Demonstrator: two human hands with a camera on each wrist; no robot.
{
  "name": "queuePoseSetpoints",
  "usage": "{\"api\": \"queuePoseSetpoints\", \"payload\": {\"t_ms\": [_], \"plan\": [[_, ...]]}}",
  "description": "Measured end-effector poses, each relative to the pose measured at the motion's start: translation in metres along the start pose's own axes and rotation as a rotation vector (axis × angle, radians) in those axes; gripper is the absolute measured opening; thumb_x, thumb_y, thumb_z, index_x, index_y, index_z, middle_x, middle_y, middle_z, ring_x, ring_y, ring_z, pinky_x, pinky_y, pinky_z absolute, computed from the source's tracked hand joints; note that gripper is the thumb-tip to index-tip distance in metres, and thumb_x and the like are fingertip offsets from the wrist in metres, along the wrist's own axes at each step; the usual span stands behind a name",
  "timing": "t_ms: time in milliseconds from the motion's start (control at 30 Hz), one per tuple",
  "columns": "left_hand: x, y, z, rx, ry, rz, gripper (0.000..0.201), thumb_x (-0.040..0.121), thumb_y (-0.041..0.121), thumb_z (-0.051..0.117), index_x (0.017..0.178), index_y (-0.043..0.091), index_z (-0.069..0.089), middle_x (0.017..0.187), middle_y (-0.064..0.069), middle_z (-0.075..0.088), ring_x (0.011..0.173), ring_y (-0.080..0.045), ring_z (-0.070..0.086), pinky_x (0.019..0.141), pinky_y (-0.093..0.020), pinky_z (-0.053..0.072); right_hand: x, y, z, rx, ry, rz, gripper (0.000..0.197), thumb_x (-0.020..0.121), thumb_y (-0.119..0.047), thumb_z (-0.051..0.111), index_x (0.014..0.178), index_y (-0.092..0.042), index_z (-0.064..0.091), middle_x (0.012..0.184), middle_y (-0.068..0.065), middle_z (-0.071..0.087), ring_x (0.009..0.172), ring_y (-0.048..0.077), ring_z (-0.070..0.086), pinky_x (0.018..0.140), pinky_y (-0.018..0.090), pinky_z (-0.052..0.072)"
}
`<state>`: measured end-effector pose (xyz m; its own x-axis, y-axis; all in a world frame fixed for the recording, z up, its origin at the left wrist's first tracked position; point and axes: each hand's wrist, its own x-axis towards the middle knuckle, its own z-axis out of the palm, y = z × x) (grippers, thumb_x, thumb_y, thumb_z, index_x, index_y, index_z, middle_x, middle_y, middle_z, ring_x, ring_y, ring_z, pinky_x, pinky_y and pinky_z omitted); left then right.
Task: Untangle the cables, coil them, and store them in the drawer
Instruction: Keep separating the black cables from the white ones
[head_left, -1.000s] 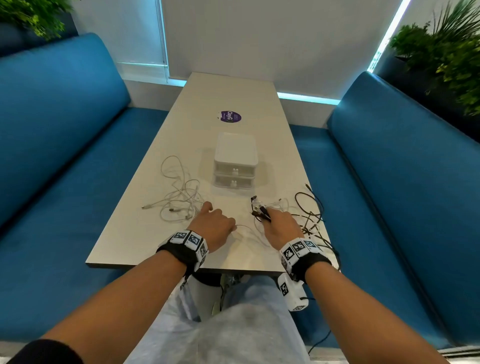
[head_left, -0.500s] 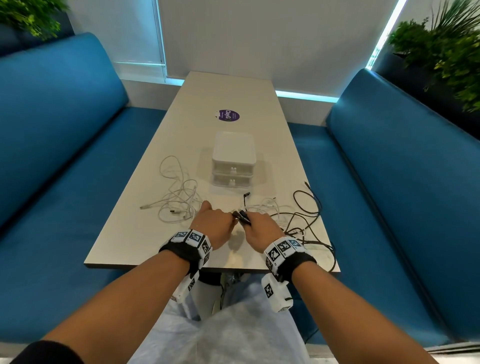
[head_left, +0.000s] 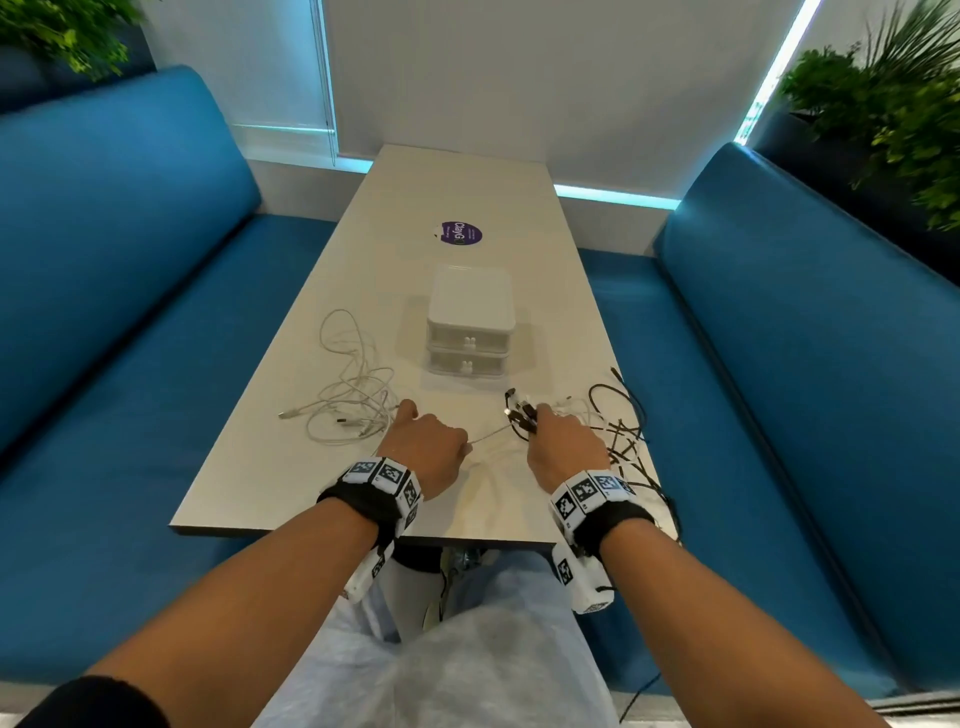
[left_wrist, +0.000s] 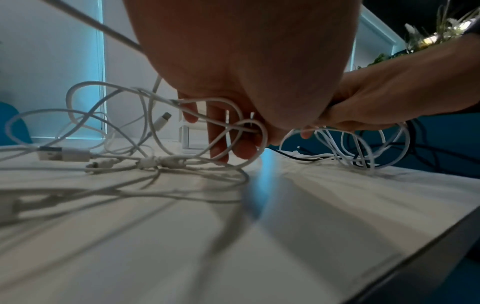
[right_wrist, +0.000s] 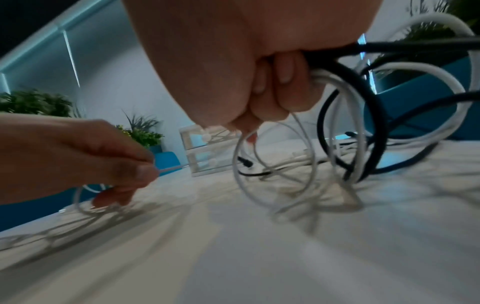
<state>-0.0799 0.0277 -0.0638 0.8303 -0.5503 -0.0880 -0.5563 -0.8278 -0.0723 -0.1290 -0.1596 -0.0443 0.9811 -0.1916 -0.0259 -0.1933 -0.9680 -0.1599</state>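
A loose tangle of white cables lies left of centre on the table. My left hand sits at its right edge and pinches a thin white cable between thumb and forefinger. That strand runs taut across to my right hand, which grips a bundle of black and white cables with plugs sticking out of the fist. In the right wrist view, loops of white cable and black cable hang from the curled fingers. More black cable sprawls toward the table's right edge. The small white two-drawer unit stands behind, both drawers closed.
The pale table is long and narrow, with blue benches along both sides. A purple round sticker lies beyond the drawer unit. Black cable hangs over the near right table corner. Plants stand at both back corners.
My hands came together half a second ago and have now pulled apart again. The right hand moved right with its bundle, stretching a white strand between the two hands.
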Motion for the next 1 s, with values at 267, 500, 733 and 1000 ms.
{"api": "queuePoseSetpoints", "payload": {"t_ms": [267,500,733,1000], "plan": [[0.0,0.01,-0.004,-0.08,0.001,0.056,0.031,0.105,0.034,0.029,0.09,0.031,0.057,0.075,0.005,0.057,0.084,-0.023,0.056,0.093,-0.04,0.024,-0.004,-0.024,0.015,0.22,-0.154,-0.205,0.023,0.098,-0.023,0.043,0.115,-0.015,0.056,0.098,0.014,0.066,0.087,0.035,0.062,0.075,0.043,0.053],[-0.001,0.005,-0.001,-0.048,0.005,0.056,0.035,0.105,0.04,0.031,0.1,0.023,0.061,0.091,0.0,0.068,0.095,-0.024,0.057,0.099,-0.043,0.027,0.003,-0.016,0.017,0.158,-0.196,-0.19,0.019,0.099,-0.025,0.044,0.111,-0.016,0.056,0.099,0.013,0.066,0.087,0.032,0.062,0.075,0.041,0.053],[-0.001,-0.011,-0.003,0.019,0.017,0.029,0.033,0.107,0.035,0.029,0.107,0.021,0.059,0.097,0.002,0.068,0.099,-0.024,0.057,0.102,-0.045,0.026,0.006,0.021,0.005,-0.061,-0.082,0.002,0.027,0.098,-0.016,0.037,0.121,-0.016,0.051,0.113,0.01,0.063,0.099,0.03,0.063,0.079,0.038,0.048],[0.001,0.0,0.006,-0.044,0.003,-0.013,0.029,0.105,0.035,0.03,0.097,0.026,0.056,0.088,0.001,0.069,0.094,-0.024,0.057,0.098,-0.044,0.024,0.001,-0.01,0.015,0.18,-0.032,-0.04,0.024,0.099,-0.028,0.043,0.117,-0.019,0.056,0.104,0.011,0.065,0.093,0.032,0.064,0.077,0.039,0.053]]}}
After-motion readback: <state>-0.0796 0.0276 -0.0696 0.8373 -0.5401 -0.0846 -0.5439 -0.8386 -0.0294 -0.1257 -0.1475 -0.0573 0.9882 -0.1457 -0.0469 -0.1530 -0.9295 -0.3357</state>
